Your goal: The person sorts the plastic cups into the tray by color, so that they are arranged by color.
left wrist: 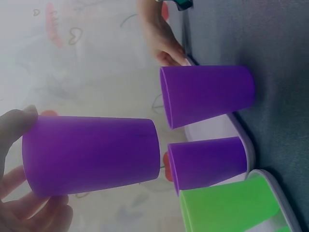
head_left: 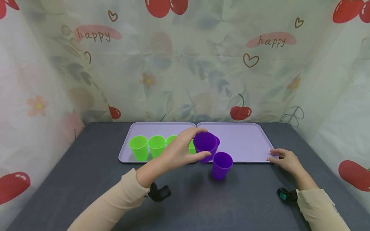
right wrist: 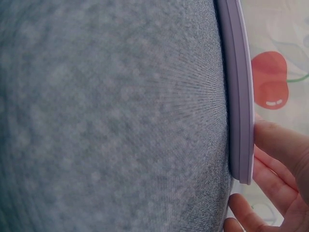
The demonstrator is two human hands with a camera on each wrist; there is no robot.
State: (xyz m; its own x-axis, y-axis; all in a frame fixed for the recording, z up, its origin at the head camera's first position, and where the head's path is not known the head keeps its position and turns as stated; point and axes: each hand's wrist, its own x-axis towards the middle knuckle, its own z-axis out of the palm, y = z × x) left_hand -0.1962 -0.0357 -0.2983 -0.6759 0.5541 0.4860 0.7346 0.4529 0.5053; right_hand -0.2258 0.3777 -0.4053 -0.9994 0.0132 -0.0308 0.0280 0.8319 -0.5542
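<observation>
My left hand (head_left: 182, 147) holds a purple cup (left wrist: 91, 154) near its rim, thumb on one side and fingers on the other. The held cup is off the surface, over the front edge where two trays meet. Partly hidden behind it, another purple cup (left wrist: 207, 164) stands on the right lilac tray (head_left: 240, 141). A third purple cup (head_left: 222, 166) stands upright on the table, just in front of that tray. At the right tray's front right corner, my right hand (head_left: 287, 162) grips the rim with thumb and fingers.
Several green cups (head_left: 138, 149) stand in a row along the front of the left lilac tray (head_left: 162, 126); my left hand hides part of the row. Dark grey cloth covers the table (head_left: 231, 205). Patterned curtains (head_left: 185, 70) enclose the back and sides.
</observation>
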